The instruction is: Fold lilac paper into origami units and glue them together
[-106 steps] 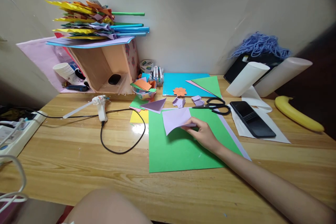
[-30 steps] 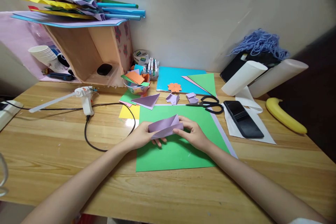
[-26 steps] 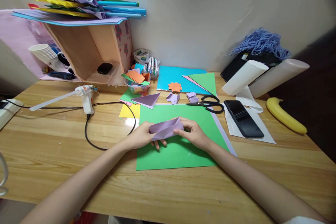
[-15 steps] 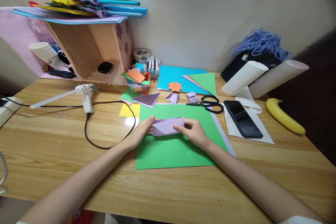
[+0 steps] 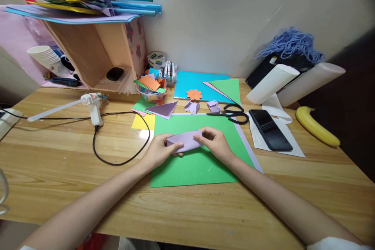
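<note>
A folded piece of lilac paper [image 5: 189, 140] is held just above a large green sheet [image 5: 202, 168]. My left hand [image 5: 160, 149] pinches its left end, thumb laid across the front and fingers behind. At the other end my right hand [image 5: 216, 143] grips it between thumb and fingers. Beyond the hands lie a folded lilac triangle [image 5: 163, 110], two small lilac folded pieces, one a flower-like shape [image 5: 191, 107] and one beside it [image 5: 213, 106], and black-handled scissors [image 5: 230, 113]. An orange paper flower [image 5: 194, 94] rests on a blue sheet [image 5: 181, 82].
On the left are a white glue gun [image 5: 94, 109] with its looping black cord and an open box [image 5: 129, 47] topped with paper flowers. A bowl of paper scraps [image 5: 150, 86] stands behind. To the right lie a phone [image 5: 271, 130], a banana [image 5: 316, 127] and paper rolls [image 5: 274, 83].
My left thumb has moved from the paper's upper left edge to across its front. The paper's right end is tilted slightly higher. The view has shifted a little.
</note>
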Available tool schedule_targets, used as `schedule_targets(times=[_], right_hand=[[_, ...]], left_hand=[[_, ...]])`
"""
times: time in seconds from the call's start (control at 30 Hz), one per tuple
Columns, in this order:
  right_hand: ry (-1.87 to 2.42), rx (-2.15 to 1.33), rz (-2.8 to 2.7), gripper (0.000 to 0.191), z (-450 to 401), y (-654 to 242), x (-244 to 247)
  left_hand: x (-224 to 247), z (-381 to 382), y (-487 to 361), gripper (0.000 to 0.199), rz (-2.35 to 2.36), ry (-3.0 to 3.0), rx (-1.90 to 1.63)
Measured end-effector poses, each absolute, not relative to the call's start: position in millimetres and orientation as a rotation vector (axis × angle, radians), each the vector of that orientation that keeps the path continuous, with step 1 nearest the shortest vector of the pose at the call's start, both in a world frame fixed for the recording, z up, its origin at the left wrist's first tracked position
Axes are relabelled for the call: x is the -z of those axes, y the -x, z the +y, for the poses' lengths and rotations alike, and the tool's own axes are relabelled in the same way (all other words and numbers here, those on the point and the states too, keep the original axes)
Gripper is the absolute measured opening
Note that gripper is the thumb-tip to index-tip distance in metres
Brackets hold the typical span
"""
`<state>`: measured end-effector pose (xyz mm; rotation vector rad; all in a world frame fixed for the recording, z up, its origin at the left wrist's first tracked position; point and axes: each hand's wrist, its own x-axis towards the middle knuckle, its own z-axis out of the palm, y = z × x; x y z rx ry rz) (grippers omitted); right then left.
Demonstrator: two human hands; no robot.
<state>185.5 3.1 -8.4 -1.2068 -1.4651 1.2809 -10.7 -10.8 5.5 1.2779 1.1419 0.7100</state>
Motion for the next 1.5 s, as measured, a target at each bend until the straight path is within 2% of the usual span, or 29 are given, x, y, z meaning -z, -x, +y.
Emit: schedule_targets(times=[0.2, 0.5, 1.5], right_hand=[[1.227, -1.292, -1.344, 0.032, 5.8, -186.3, 8.0], [1.226, -1.288, -1.285, 0.028, 5.1, -185.8, 8.8], [1.233, -1.284, -1.255, 0.035, 6.9, -187.3, 9.4]], left_hand=[[-5.0, -11.1, 11.0, 0.035, 1.146, -1.273, -0.708], [-6.1, -12.3, 11.4, 0.035, 1.154, -1.312, -0.719], [-5.4, -8.9, 15.7, 0.036, 1.214, -1.517, -0.744]])
